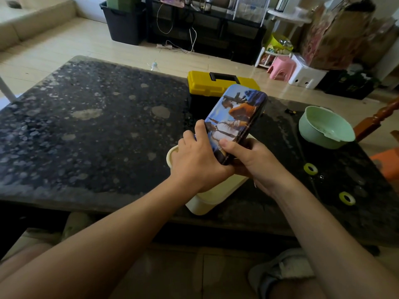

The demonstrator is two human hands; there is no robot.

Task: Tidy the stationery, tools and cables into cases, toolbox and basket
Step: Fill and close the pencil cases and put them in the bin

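Head: L hand [198,161], R hand [250,161] grip 1 case [237,113]; 2 tape rolls [310,168] [347,198].

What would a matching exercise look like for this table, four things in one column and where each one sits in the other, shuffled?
Things:
1 pencil case
2 toolbox
3 green basket
4 tape rolls

Places:
A flat on the table, between the basket and the near edge
B far side of the table, lid shut
C tilted, gripped by the left hand and right hand
D open side up, at the table's right

Pairs: 1-C, 2-B, 3-D, 4-A
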